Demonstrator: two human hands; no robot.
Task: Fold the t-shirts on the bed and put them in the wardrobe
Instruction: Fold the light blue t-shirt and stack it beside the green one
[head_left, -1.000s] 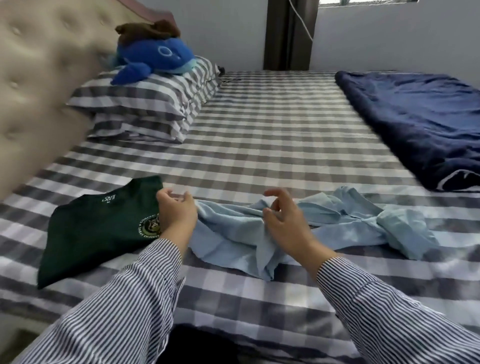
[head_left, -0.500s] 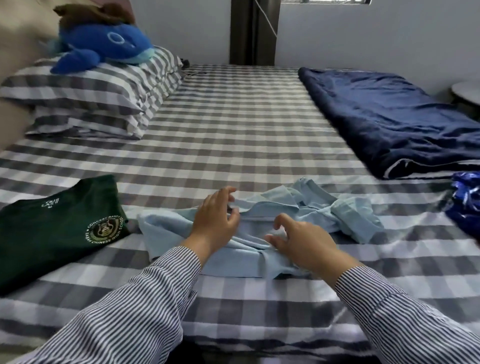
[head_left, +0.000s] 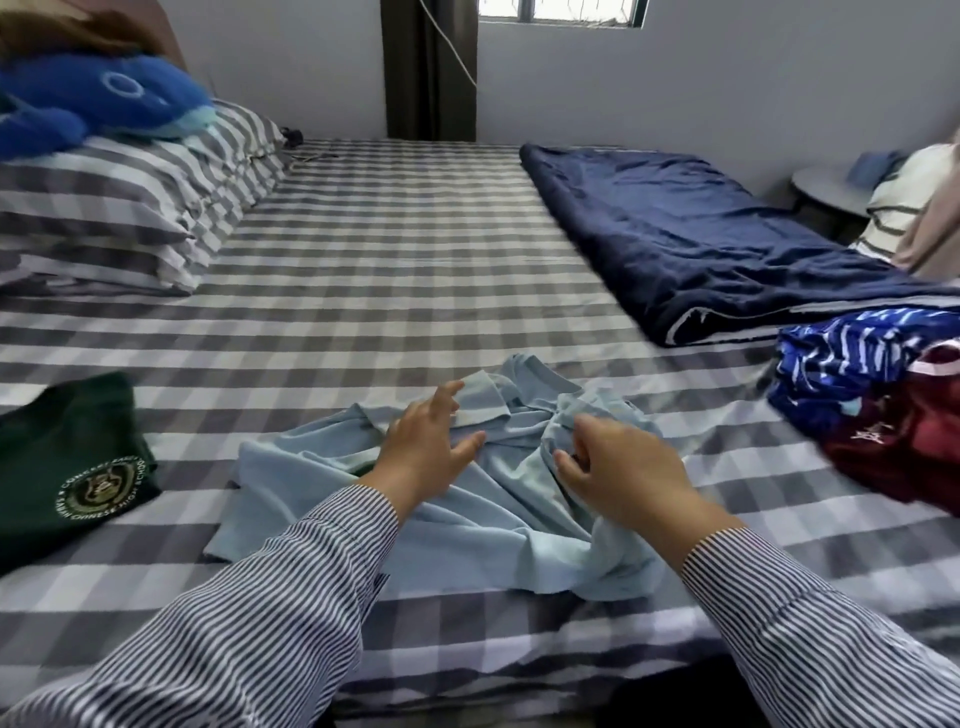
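A crumpled light-blue cotton t-shirt (head_left: 498, 483) lies bunched near the front edge of the bed (head_left: 395, 291), which is covered in a grey-and-white checked sheet. It is roughly midway along that edge. Both hands are over it. The left hand (head_left: 426, 447) rests on the cloth with its fingers spread and fairly straight, gripping nothing. The right hand (head_left: 618, 467) has its fingers curled at a raised ridge of the fabric; they seem to be pinching a fold, though the contact itself is partly hidden by the hand.

Toward the front left corner lies a dark-green t-shirt with a round crest (head_left: 67, 467), laid flat and apparently already folded. At the right edge sits a heap of blue patterned and maroon garments (head_left: 872, 410), unfolded, just in front of a navy quilt (head_left: 701, 244) spread along the right side.

The step in hand looks like opening out the light-blue shirt before folding it: it is still a tangle, with its collar and sleeves twisted toward the far side. The next move likely calls for finding the shoulders or the hem, drawing the cloth apart and flat on the sheet, and smoothing it so that the folds can be made squarely. The wardrobe is not in view, and the heap on the right remains to be done.
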